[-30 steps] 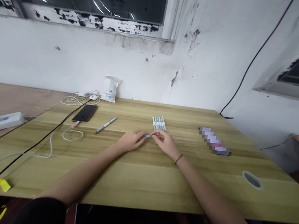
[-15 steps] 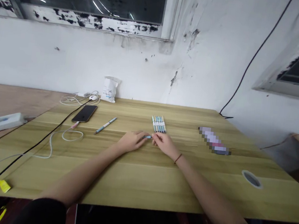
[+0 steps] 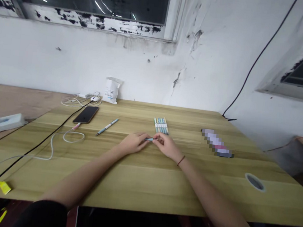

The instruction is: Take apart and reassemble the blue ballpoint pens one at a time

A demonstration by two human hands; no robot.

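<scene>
Pen [image 3: 150, 139], blue, one: near side of pen row [image 3: 161, 124]. My left hand [image 3: 134, 142] pinches its left part, best held still; my right hand [image 3: 167, 143] pinches its right end, best kept aligned.

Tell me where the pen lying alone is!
In the head view, the lone pen lies on the left, between the phone and the left hand.

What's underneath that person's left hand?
A slim light-blue pen piece pokes out from the fingers of the left hand toward the right hand. Anything further beneath the left palm is covered.
</scene>
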